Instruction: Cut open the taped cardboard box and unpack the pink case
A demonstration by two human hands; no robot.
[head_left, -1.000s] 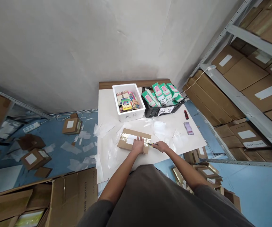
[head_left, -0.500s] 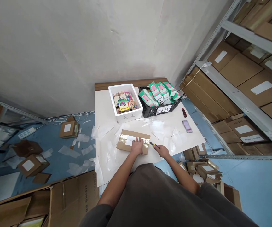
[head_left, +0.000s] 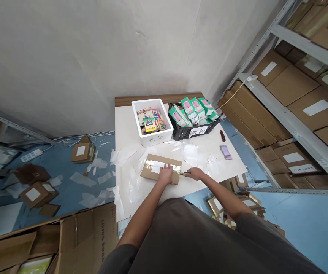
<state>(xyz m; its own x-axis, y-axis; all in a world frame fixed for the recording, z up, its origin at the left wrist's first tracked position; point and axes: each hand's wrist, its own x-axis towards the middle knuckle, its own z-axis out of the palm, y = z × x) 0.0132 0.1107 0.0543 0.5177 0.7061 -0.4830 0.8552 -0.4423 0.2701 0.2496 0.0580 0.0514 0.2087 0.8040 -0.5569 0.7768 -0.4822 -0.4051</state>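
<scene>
A taped cardboard box [head_left: 150, 172] with a white label [head_left: 156, 167] lies on the table in front of me. My left hand [head_left: 166, 174] is on the box's near side, fingers over its top and holding it steady; the thumb is hard to make out. A utility knife [head_left: 185, 173] is in my closed right hand [head_left: 195, 173], just off the box's right end. Its tip is at the taped right edge; whether it cuts into the tape is too small to tell.
Behind the box stand a white foam bin [head_left: 156, 139] of small colourful packs and a black crate [head_left: 180, 133] of green boxes. A red-and-black tool [head_left: 222, 135] lies at right. Plastic scraps [head_left: 190, 152] litter the table [head_left: 124, 129]. Shelves of cartons [head_left: 309, 108] rise at right.
My right hand has turned and shifted slightly up and left, bringing the knife level against the box's right end. My right elbow has swung outward. My left hand stays on the box.
</scene>
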